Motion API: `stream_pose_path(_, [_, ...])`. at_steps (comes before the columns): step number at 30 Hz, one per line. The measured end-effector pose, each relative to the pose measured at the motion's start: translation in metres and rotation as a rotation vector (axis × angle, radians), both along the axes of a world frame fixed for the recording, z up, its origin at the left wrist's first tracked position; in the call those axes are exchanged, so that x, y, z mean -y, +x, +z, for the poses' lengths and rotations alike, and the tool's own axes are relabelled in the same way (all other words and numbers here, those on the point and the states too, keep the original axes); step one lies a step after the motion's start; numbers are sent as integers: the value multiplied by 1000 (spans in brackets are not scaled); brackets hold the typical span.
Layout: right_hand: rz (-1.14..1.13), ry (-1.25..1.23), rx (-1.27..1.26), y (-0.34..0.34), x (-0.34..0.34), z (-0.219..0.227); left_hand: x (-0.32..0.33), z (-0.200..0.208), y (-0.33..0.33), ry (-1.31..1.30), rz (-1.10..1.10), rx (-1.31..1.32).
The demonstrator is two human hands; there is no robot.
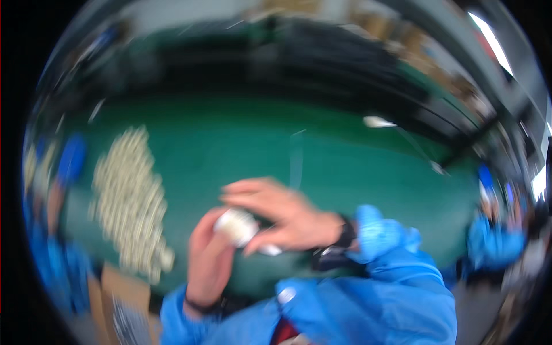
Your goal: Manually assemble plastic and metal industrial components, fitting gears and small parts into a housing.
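A small white, rounded piece with a cream-coloured face [237, 227] is held in my left hand [210, 259], its fingers closed round the left side. My right hand [284, 214] reaches over from the right, fingers stretched out above the piece and thumb close to its lower right edge. Whether that thumb touches it, the blur hides. Below the right thumb shows another small white bit [269, 249], too smeared to name. Left of my hands, many pale cream pieces [129, 195] lie in dense rows on the green table [339, 172].
An open cardboard box [125, 290] stands by the table's near left edge. A white item with a thin cord [378, 122] lies at the far right. Dark material [339, 69] lines the far side. People in blue sleeves sit at the left [52, 264] and right [495, 238].
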State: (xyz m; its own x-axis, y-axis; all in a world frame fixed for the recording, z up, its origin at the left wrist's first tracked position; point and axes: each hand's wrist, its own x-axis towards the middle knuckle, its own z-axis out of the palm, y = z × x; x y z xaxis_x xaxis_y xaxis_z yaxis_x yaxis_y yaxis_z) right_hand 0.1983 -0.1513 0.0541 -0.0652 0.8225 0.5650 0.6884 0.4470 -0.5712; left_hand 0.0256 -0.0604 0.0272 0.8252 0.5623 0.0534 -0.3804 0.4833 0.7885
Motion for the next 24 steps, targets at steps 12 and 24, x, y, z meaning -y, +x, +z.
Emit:
stream_pose_path(12, [-691,126,790,81,-43,-24,-16,-5,-6,159,41,-175])
stream_pose_path(24, [-971,-524,425,244,-133,-101,-30,-4,-5,76,-40,-302])
